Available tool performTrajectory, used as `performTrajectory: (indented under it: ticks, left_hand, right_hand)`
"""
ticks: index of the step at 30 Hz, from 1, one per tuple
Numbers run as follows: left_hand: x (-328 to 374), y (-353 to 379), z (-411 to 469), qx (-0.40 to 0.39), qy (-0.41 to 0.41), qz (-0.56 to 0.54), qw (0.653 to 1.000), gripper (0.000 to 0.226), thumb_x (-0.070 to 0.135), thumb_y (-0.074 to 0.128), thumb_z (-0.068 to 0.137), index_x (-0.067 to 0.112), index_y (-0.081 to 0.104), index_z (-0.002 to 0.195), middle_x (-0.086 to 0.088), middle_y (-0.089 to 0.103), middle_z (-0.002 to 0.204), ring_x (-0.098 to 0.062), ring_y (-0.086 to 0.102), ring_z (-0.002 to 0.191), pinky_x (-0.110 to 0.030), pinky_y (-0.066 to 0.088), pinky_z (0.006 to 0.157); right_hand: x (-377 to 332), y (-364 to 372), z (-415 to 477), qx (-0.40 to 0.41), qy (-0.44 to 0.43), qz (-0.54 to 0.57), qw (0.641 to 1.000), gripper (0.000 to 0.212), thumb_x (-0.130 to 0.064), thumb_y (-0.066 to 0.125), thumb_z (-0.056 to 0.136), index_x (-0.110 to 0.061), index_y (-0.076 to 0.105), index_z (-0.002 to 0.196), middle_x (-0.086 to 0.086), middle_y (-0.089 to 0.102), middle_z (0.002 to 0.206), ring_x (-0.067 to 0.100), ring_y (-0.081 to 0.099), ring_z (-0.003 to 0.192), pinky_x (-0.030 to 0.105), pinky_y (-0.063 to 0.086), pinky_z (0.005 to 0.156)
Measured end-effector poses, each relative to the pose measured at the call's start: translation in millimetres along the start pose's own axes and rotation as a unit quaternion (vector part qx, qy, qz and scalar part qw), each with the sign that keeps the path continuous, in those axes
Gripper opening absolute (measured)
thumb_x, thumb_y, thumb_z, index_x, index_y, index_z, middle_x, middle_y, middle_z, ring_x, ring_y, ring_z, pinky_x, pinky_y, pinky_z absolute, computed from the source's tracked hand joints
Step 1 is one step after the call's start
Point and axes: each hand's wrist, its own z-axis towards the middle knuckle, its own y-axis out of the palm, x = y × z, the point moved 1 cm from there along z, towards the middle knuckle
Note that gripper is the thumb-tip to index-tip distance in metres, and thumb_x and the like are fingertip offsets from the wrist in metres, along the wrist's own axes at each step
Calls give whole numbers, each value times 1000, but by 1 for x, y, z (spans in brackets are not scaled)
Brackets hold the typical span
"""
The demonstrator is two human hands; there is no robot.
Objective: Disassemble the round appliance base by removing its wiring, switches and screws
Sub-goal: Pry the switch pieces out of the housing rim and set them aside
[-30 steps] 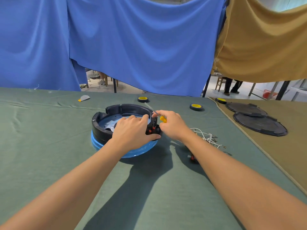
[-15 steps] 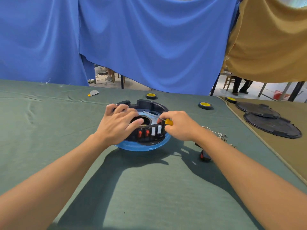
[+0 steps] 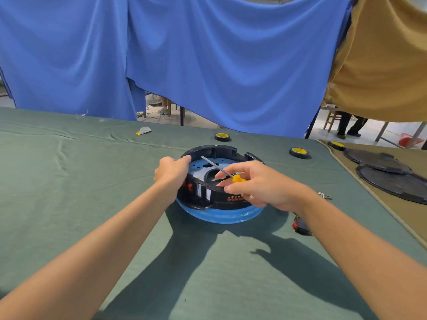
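From the head view, the round appliance base sits on the green table cloth straight ahead of the person, between the two hands and within easy reach of both. The left hand grips the black rim on the base's left side, fingers curled over the top edge. The right hand hangs over the near-right part of the rim and pinches the yellow handle of a screwdriver between thumb and fingertips. The tool's long axis runs from near-right to far-left, with its shaft slanting across the open interior and its tip near the far-left inner wall, raised clear of the pale floor. Red and white switches sit in the near wall, just beside the left wrist. I cannot make out any screw heads inside. I judge that the right hand is the working one, and that the shaft must tip more upright before it can meet a screw. Loose wires lie on the cloth just beyond the right wrist.
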Motion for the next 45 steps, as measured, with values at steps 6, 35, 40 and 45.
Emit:
performTrajectory:
  ticks: [6, 35, 40, 45]
  left_hand:
    - [1, 12, -6, -79, 26, -65, 994, 22, 32, 55, 97, 14, 68, 99, -10, 69, 94, -27, 64, 88, -41, 52, 87]
    - [-17, 18, 6, -237, -10, -226, 945, 39, 43, 54, 95, 10, 74, 99, -19, 72, 101, -34, 69, 90, -46, 51, 92]
    - [-18, 18, 7, -231, 1, -223, 947, 37, 41, 54, 94, 11, 75, 94, -16, 73, 92, -31, 70, 82, -44, 52, 87]
    - [-19, 18, 8, -224, 6, -222, 949, 37, 41, 55, 94, 11, 75, 90, -14, 74, 85, -28, 71, 75, -38, 54, 78]
  right_hand:
    - [-2, -16, 2, 51, -18, -49, 997, 18, -39, 61, 92, -26, 59, 103, -3, 73, 87, 4, 37, 42, 15, 32, 41]
    - [33, -17, 42, 148, -97, -348, 921, 25, -20, 55, 97, -31, 72, 111, -1, 65, 92, 23, 49, 91, 34, 37, 80]
    - [31, -16, 40, 153, -103, -331, 926, 23, -16, 57, 95, -27, 75, 107, -2, 66, 86, 21, 51, 86, 30, 34, 77]
    - [32, -17, 40, 152, -83, -338, 925, 23, -16, 56, 95, -28, 75, 102, -2, 66, 79, 22, 50, 85, 29, 36, 78]
